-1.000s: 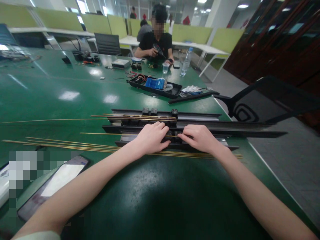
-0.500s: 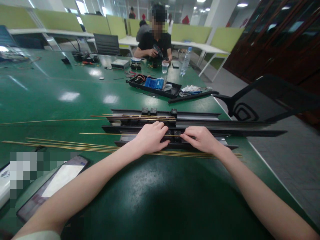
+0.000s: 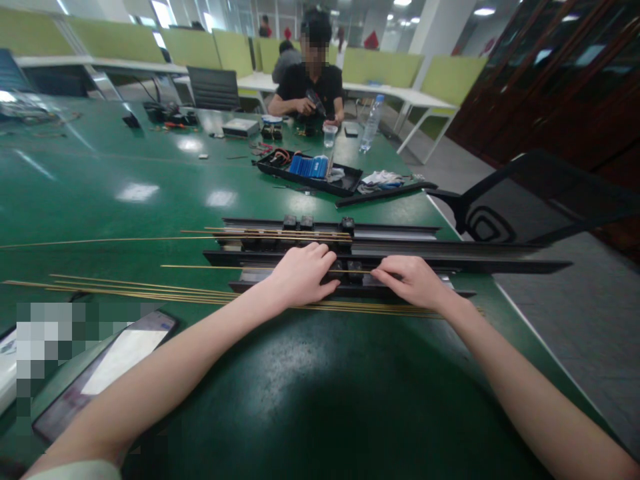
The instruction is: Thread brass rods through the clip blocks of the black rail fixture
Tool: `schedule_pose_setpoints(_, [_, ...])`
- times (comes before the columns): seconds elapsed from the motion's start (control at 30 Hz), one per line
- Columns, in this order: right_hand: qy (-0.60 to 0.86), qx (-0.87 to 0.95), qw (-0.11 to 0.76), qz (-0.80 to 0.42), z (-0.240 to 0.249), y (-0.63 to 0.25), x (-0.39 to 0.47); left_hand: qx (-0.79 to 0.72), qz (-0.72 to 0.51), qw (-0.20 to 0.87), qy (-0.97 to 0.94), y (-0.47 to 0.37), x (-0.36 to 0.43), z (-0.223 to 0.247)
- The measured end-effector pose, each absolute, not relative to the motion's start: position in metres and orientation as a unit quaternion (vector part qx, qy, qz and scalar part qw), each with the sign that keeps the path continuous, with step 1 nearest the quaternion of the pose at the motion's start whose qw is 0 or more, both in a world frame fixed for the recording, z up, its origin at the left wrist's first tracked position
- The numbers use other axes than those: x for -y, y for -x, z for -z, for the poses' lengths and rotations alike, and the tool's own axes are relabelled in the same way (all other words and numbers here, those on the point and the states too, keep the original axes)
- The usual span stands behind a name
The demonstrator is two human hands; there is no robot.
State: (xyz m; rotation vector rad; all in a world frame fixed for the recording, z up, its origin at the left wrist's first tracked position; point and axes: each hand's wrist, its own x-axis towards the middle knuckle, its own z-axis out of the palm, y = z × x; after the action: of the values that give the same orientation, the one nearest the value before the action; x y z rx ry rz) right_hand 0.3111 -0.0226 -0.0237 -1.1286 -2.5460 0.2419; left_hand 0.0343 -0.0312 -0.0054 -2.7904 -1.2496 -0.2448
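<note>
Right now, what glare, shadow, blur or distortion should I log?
Head view: white glare spots on the green table, broad dark shadow nearer the camera. Head view: thin golden rod traceable, far background soft. Head view: mesh chair looks stretched towards the right edge; pixel blocks mask part of the lower left.

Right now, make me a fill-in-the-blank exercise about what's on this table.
The right hand pinches the end of a thin, ____-coloured rod. The left hand lies over black rails on a ____ table. In this view, the clear cup stands to the ____ of the bottle.
Missing words: gold; green; left.
</note>
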Motion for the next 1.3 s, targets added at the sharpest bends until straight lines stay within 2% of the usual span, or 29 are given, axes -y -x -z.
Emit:
schedule_pose_setpoints(0.37, [0.409, 0.895, 0.155, -0.082, 0.028, -0.323, 0.022, 0.405, 0.086, 0.034, 0.91, -0.034, 0.031, 0.007])
schedule_pose_setpoints(1.3, [0.445, 0.875, 0.174, -0.08, 0.03, -0.355, 0.029, 0.406, 0.078, 0.049, 0.909, -0.036, 0.031, 0.005])
